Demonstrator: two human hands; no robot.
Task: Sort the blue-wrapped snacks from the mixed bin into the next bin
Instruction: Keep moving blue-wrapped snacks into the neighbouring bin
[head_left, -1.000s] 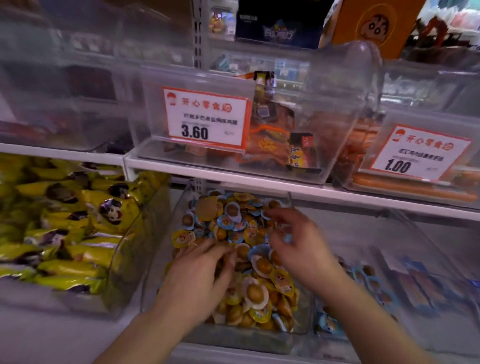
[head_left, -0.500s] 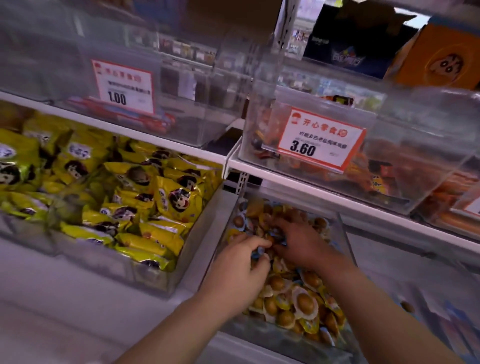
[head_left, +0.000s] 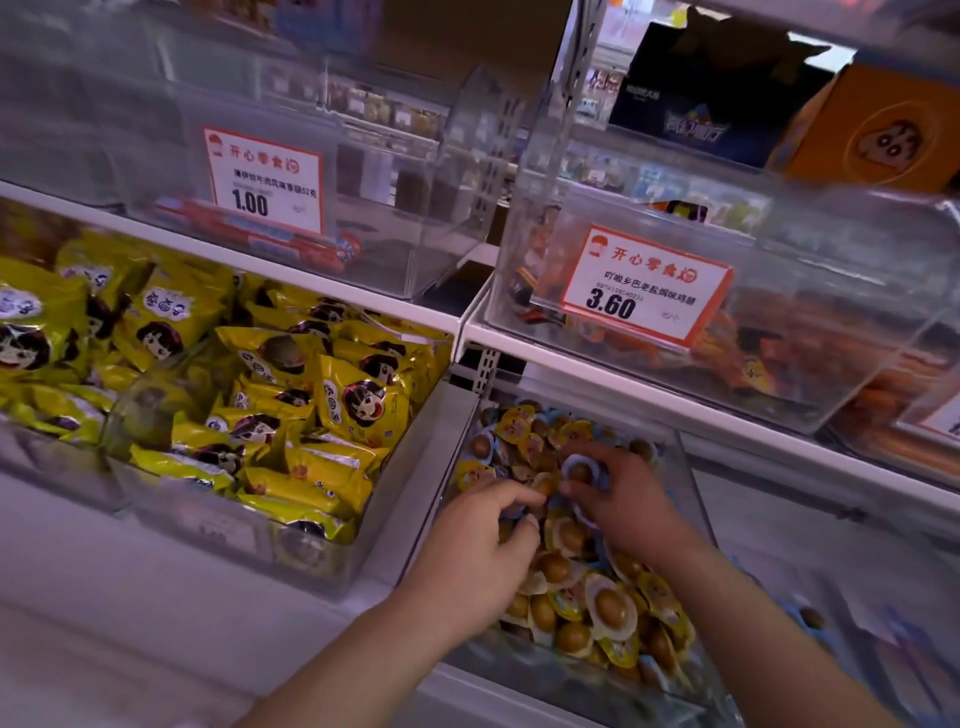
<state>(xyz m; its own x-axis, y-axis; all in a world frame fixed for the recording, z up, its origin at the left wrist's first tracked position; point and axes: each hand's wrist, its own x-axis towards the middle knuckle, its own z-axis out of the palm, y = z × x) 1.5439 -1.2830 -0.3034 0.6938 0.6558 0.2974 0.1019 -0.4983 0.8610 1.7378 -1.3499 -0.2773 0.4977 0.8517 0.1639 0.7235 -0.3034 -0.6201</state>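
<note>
The mixed bin (head_left: 691, 499) is clear plastic, heaped with brown eggs in yellow-rimmed and pale blue-rimmed wrappers (head_left: 579, 470). At nine o'clock from it, packets (head_left: 363, 400) are bright yellow with a dark-haired cartoon face. At twelve and one o'clock, two white price tags (head_left: 647, 286) carry orange-red borders, orange-red characters and black numerals.

Both bare forearms reach forward from the bottom edge, angling in toward each other. The left hand (head_left: 467, 558) is palm down, fingers curled, thumb and forefinger tips close together. The right hand (head_left: 621, 506) sits just beside it, slightly farther forward, its fingers (head_left: 571, 486) bent and pinching, wrist turned inward.
</note>
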